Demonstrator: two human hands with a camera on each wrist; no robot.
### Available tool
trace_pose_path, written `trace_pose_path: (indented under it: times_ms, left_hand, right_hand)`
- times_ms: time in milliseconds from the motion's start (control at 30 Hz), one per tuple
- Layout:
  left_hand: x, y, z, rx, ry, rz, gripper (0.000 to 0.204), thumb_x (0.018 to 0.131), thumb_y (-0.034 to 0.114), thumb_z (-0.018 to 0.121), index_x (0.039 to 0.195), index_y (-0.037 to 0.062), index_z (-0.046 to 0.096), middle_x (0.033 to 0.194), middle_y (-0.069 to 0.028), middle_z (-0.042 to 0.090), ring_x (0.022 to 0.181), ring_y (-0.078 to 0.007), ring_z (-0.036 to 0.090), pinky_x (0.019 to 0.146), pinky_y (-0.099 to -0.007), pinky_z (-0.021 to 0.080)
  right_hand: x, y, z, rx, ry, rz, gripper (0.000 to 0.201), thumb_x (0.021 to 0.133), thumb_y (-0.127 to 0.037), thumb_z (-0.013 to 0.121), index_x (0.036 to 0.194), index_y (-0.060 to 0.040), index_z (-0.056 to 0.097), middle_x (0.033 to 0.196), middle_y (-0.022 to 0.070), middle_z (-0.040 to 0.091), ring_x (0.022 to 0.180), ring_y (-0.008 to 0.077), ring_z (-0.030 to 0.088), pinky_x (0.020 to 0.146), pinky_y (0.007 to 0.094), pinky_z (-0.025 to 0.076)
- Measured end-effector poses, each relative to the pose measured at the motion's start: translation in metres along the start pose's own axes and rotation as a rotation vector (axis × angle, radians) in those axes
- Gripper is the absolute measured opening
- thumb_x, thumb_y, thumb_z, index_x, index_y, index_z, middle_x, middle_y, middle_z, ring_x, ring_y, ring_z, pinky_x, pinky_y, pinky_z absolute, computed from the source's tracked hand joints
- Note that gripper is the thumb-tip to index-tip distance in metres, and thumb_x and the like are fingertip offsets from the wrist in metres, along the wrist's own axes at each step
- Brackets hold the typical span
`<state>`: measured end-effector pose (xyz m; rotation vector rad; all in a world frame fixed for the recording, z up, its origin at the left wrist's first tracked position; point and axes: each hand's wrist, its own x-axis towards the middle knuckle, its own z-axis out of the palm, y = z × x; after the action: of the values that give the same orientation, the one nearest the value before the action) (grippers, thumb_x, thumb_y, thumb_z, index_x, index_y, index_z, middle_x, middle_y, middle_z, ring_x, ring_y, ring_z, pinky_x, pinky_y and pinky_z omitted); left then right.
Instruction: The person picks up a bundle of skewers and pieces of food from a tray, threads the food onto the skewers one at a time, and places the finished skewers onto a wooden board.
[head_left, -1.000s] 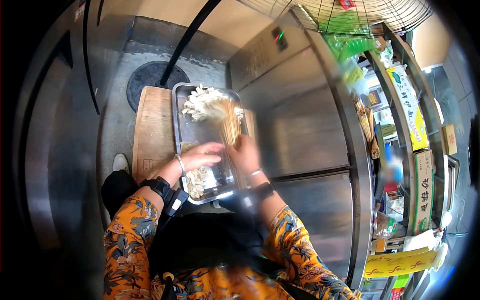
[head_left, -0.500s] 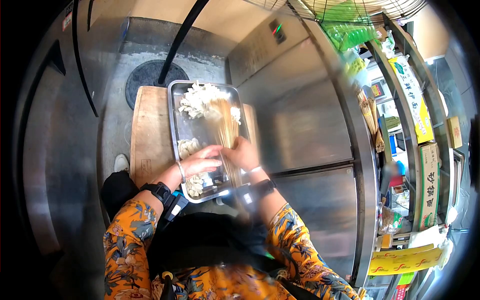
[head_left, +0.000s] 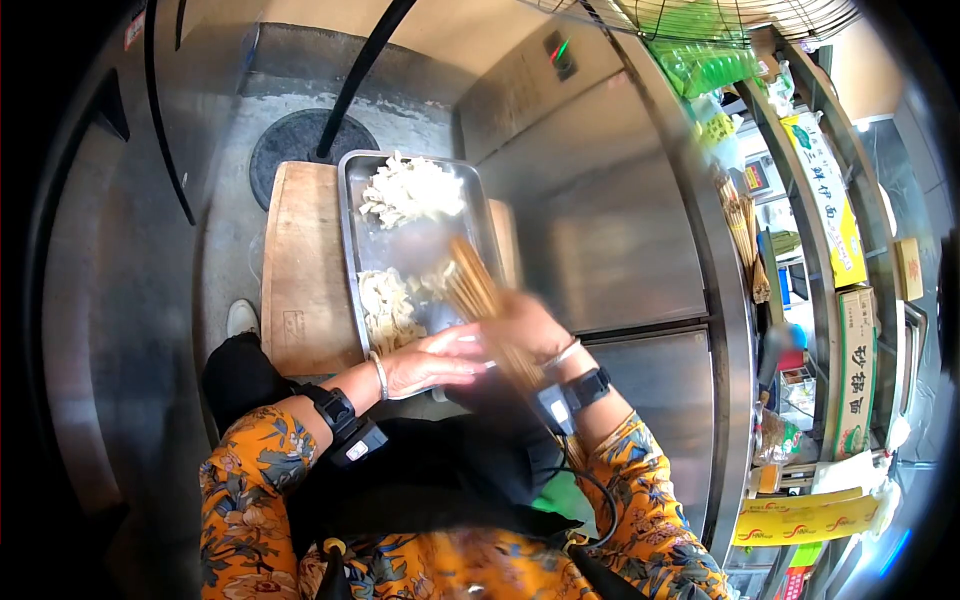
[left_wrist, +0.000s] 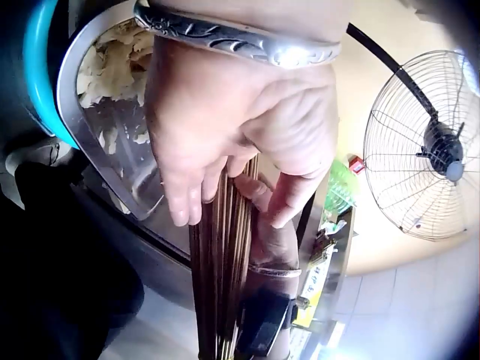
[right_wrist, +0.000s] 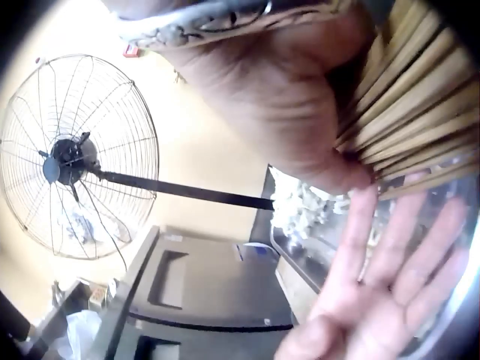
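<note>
My right hand [head_left: 528, 325] grips a thick bundle of bamboo skewers [head_left: 474, 284], held at a slant over the near part of a metal tray [head_left: 350, 235]. In the right wrist view the thumb side of that hand wraps the skewers [right_wrist: 420, 105]. My left hand [head_left: 432, 366] is beside the bundle, its fingers extended. In the left wrist view its fingertips overlap the skewers [left_wrist: 221, 262]. Pale, cut food pieces lie in the tray in a far pile [head_left: 410, 190] and a near pile [head_left: 386, 310]. Motion blurs the skewer ends.
The tray stands on a wooden board [head_left: 298, 265]. A steel cabinet [head_left: 600, 230] rises close on the right, with loaded shelves [head_left: 835, 360] beyond it. A black pole [head_left: 365, 80] stands behind the tray on a round base [head_left: 280, 160]; a wire-caged fan [right_wrist: 75, 157] is overhead.
The skewer bundle has come back toward the body and tilted, its far ends leaving the far pile. Both hands have moved nearer and to the right; the right hand still grips the skewers.
</note>
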<state>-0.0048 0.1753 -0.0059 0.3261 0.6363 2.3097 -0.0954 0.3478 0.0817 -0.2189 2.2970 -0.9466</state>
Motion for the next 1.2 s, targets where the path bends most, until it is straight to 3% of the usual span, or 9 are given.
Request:
trace_pose_path:
  times_ms: [200, 267, 333, 433, 600, 700, 833, 1067, 1200]
  left_hand:
    - [-0.003, -0.024, -0.011, 0.272, 0.028, -0.198, 0.066, 0.084, 0.011, 0.055, 0.136, 0.0061, 0.015, 0.130, -0.0170, 0.033, 0.114, -0.0225, 0.045, 0.096, -0.0332, 0.037]
    - [-0.001, -0.030, -0.016, 0.464, 0.036, -0.209, 0.068, 0.084, 0.012, 0.057, 0.136, 0.0055, 0.015, 0.129, -0.0173, 0.035, 0.111, -0.0203, 0.046, 0.094, -0.0322, 0.039]
    - [-0.001, -0.032, -0.017, 0.531, 0.070, -0.191, 0.068, 0.081, 0.008, 0.058, 0.135, 0.0041, 0.016, 0.124, -0.0157, 0.039, 0.098, -0.0162, 0.051, 0.084, -0.0284, 0.044]
    - [-0.003, -0.029, -0.011, 0.719, 0.117, -0.160, 0.065, 0.081, 0.007, 0.057, 0.134, 0.0045, 0.018, 0.122, -0.0129, 0.041, 0.088, -0.0141, 0.053, 0.077, -0.0265, 0.046]
    - [-0.003, -0.040, -0.009, 0.591, 0.347, -0.009, 0.049, 0.083, 0.000, 0.046, 0.129, 0.0037, 0.030, 0.109, -0.0103, 0.046, 0.086, -0.0162, 0.056, 0.073, -0.0276, 0.051]
    - [0.004, -0.048, -0.010, 0.713, 0.500, 0.158, 0.047, 0.082, -0.004, 0.045, 0.127, 0.0039, 0.036, 0.104, -0.0078, 0.045, 0.078, -0.0132, 0.056, 0.068, -0.0243, 0.050]
    - [0.017, -0.051, -0.023, 1.043, 0.642, 0.375, 0.048, 0.079, -0.008, 0.047, 0.125, 0.0047, 0.039, 0.095, -0.0048, 0.043, 0.070, -0.0100, 0.054, 0.063, -0.0217, 0.048]
    - [0.033, -0.046, -0.011, 1.355, 0.828, 0.332, 0.036, 0.076, 0.007, 0.061, 0.111, 0.0059, 0.053, 0.082, -0.0053, 0.050, 0.065, -0.0139, 0.052, 0.062, -0.0251, 0.045]
    - [0.048, -0.053, -0.020, 1.061, 0.974, 0.305, 0.021, 0.082, 0.013, 0.061, 0.102, 0.0067, 0.059, 0.073, 0.0048, 0.047, 0.057, -0.0035, 0.045, 0.050, -0.0164, 0.038]
  right_hand:
    - [-0.016, 0.057, 0.028, 0.036, 0.041, 0.038, 0.033, 0.077, -0.013, 0.064, 0.105, -0.0003, 0.056, 0.090, 0.0066, 0.062, 0.080, 0.0121, 0.057, 0.070, 0.0244, 0.047]
    - [-0.017, 0.070, 0.038, 0.055, 0.070, 0.018, 0.045, 0.075, -0.038, 0.063, 0.095, 0.0016, 0.058, 0.084, 0.0169, 0.060, 0.076, 0.0232, 0.057, 0.068, 0.0327, 0.045]
    - [-0.017, 0.072, 0.043, 0.120, 0.105, 0.099, 0.042, 0.076, -0.039, 0.061, 0.091, 0.0008, 0.059, 0.082, 0.0177, 0.059, 0.076, 0.0242, 0.057, 0.067, 0.0336, 0.045]
    - [-0.012, 0.086, 0.047, 0.105, 0.138, -0.126, 0.035, 0.078, -0.034, 0.060, 0.090, -0.0009, 0.061, 0.076, 0.0154, 0.059, 0.071, 0.0240, 0.057, 0.064, 0.0330, 0.044]
    - [-0.002, 0.094, 0.050, 0.360, 0.127, 0.072, 0.021, 0.077, -0.012, 0.060, 0.094, 0.0001, 0.059, 0.082, 0.0066, 0.062, 0.070, 0.0128, 0.058, 0.060, 0.0262, 0.047]
    - [0.003, 0.097, 0.049, 0.224, 0.135, -0.105, 0.017, 0.076, -0.010, 0.059, 0.090, 0.0000, 0.059, 0.079, 0.0055, 0.061, 0.069, 0.0119, 0.058, 0.058, 0.0258, 0.047]
    - [-0.001, 0.090, 0.050, 0.494, 0.116, -0.089, 0.012, 0.076, -0.008, 0.059, 0.086, -0.0021, 0.059, 0.077, 0.0024, 0.060, 0.066, 0.0093, 0.055, 0.056, 0.0235, 0.045]
    - [0.004, 0.098, 0.046, 0.774, -0.018, -0.251, 0.019, 0.076, -0.008, 0.062, 0.094, -0.0014, 0.058, 0.080, 0.0010, 0.060, 0.069, 0.0075, 0.055, 0.059, 0.0222, 0.046]
    - [0.001, 0.102, 0.043, 0.605, 0.040, -0.398, 0.026, 0.076, -0.008, 0.062, 0.101, -0.0019, 0.057, 0.087, 0.0011, 0.060, 0.076, 0.0066, 0.054, 0.065, 0.0224, 0.046]
